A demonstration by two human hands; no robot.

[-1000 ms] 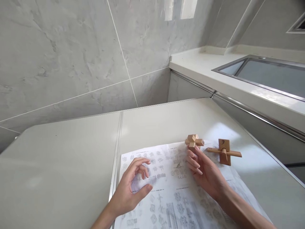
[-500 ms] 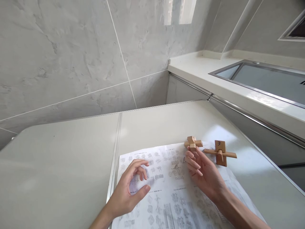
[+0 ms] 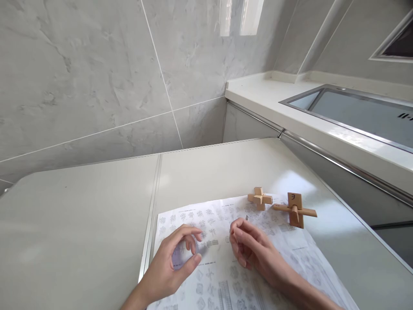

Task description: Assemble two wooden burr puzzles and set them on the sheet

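Note:
A printed sheet of puzzle diagrams (image 3: 222,275) lies on the pale table (image 3: 80,224). My left hand (image 3: 176,265) hovers over the sheet's left part, fingers curled apart with nothing in them. My right hand (image 3: 250,249) rests over the sheet's middle, fingers loosely curled inward, holding nothing. Two wooden puzzles stand at the sheet's far right edge: a small burr cross (image 3: 260,199) and a larger cross with a flat square block (image 3: 295,209). Both lie beyond my right hand, untouched.
A metal seam (image 3: 151,211) splits the table into two panels. A grey tiled wall (image 3: 97,77) stands behind. To the right, a higher white counter (image 3: 290,103) holds a steel sink (image 3: 361,110). The table's right edge drops off near the larger puzzle.
My right hand has drawn back from the small burr cross toward the sheet's middle and curled its fingers. The left hand stays almost still. The view has tilted slightly.

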